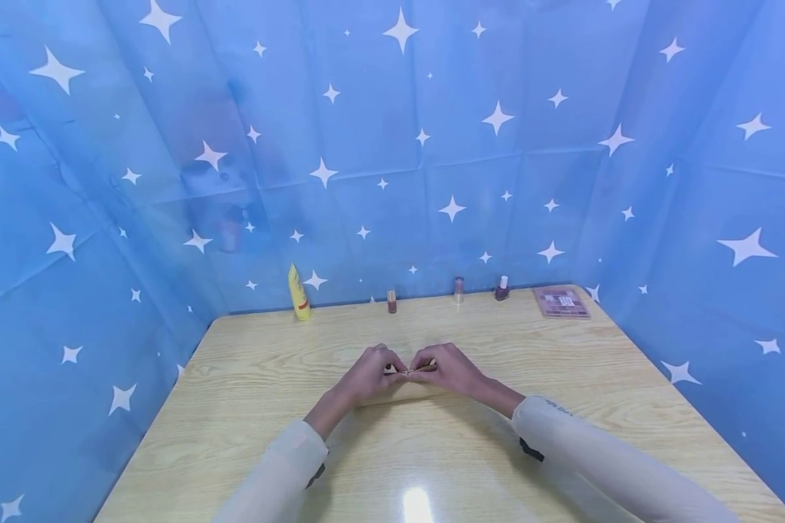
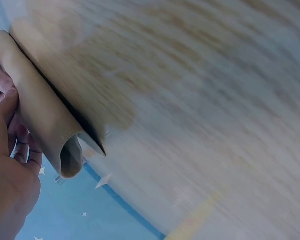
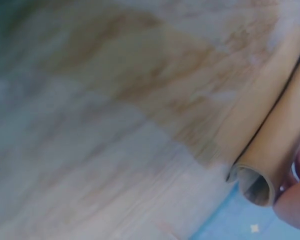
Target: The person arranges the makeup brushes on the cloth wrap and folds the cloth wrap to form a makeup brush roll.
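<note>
A tan roll-up pouch [image 1: 402, 394] lies crosswise on the table in the head view. Its greyish inside shows at the open ends of the roll [image 2: 42, 105] in the left wrist view and of the roll [image 3: 277, 137] in the right wrist view. My left hand [image 1: 371, 372] and right hand [image 1: 454, 368] meet above its middle, thumbs and forefingers pinching something small and thin there. It looks like the pouch's tie, but the fingers hide most of it. In the wrist views, the other fingers are beside the roll.
Along the table's [image 1: 248, 392] back edge stand a yellow tube [image 1: 298, 294], a small brown-red bottle [image 1: 392, 302], a pinkish slim container [image 1: 459, 289] and a dark nail polish bottle [image 1: 501, 289]. A purple palette [image 1: 561, 302] lies at the back right. Blue star-patterned curtains [image 1: 379, 123] surround the table.
</note>
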The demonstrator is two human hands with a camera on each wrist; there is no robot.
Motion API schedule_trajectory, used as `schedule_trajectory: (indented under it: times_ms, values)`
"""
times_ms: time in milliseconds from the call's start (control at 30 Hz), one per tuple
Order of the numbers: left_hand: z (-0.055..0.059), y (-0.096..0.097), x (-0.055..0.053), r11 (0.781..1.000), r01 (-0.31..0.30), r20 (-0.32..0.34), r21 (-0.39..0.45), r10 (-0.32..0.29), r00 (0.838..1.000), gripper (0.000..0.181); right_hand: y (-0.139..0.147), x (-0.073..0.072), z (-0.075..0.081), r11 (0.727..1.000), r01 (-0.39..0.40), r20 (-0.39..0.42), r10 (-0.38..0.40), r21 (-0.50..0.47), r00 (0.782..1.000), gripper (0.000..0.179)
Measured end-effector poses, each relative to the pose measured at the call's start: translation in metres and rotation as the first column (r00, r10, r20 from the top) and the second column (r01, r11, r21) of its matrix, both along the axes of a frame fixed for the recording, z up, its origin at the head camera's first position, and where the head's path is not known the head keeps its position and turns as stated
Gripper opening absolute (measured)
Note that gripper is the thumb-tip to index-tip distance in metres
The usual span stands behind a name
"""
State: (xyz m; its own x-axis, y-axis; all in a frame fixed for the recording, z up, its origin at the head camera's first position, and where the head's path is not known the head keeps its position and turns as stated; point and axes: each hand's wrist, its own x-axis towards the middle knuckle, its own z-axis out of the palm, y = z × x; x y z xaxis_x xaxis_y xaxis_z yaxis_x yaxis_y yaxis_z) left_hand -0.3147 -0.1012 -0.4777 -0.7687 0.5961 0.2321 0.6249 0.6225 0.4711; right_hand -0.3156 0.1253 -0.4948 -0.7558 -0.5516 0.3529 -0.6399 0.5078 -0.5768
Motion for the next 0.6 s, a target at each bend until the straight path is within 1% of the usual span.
schedule_trajectory:
  times_ms: [100,200,333,400,433,500,533,600]
  values:
    - [-0.001,0.0,0.0,1.0,0.007,-0.011,-0.004,-0.007,1.0,0.012,0.001,0.0,0.0,1.0,-0.006,0.005,0.006,0.001,1.0,0.006]
    - [-0.001,-0.003,0.0,1.0,0.007,0.001,-0.017,-0.007,1.0,0.021,0.004,0.0,0.002,1.0,-0.022,0.028,0.022,0.001,0.999,0.006]
    - [0.0,-0.016,0.003,0.999,-0.041,0.072,-0.032,0.043,0.996,0.043,0.011,0.002,0.006,0.999,-0.027,0.057,0.026,0.021,0.998,0.014]
    - [0.003,-0.025,0.005,0.996,-0.073,0.083,-0.049,0.077,0.994,0.055,0.018,0.003,0.009,0.999,-0.011,0.044,0.009,0.044,0.999,0.022]
    - [0.004,-0.031,0.006,0.995,-0.086,0.077,-0.059,0.09,0.993,0.061,0.022,0.004,0.011,0.998,0.002,0.023,-0.004,0.061,1.0,0.025]
    - [0.008,-0.042,0.007,0.99,-0.109,0.034,-0.086,0.112,0.993,0.072,0.032,0.005,0.015,0.994,0.041,-0.045,-0.036,0.101,0.998,0.035]
    - [0.01,-0.048,0.008,0.987,-0.123,0.008,-0.104,0.124,0.992,0.077,0.038,0.004,0.017,0.99,0.065,-0.095,-0.054,0.123,0.994,0.039]
    - [0.015,-0.06,0.009,0.979,-0.156,-0.044,-0.133,0.152,0.987,0.087,0.051,0.001,0.021,0.978,0.129,-0.196,-0.095,0.167,0.976,0.047]
